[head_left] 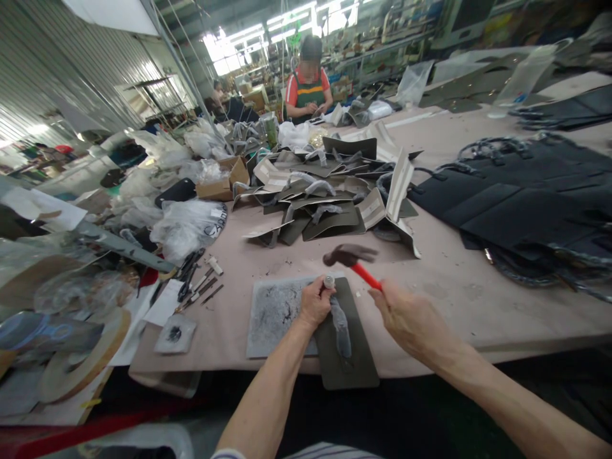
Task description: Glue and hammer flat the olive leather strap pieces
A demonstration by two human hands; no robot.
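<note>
My right hand [401,312] is wrapped round the red handle of a claw hammer [351,255], its dark head raised just above and to the right of my left hand. My left hand [316,302] grips a short metal punch [329,280] upright, its round top facing up. Under it lies a dark olive panel [351,357] with a plastic-wrapped handle [341,328] along it. The panel rests partly on a worn grey slab [277,312] and juts over the table's front edge. The punch's lower end is hidden by my fingers.
Behind lies a heap of olive panels [335,220] with wrapped handles. Black bag pieces [526,197] spread at right. At left are small tools [201,287], a clear plastic bag [186,223], a cardboard box [222,182] and a tape roll [86,363]. A co-worker [308,89] sits across the table.
</note>
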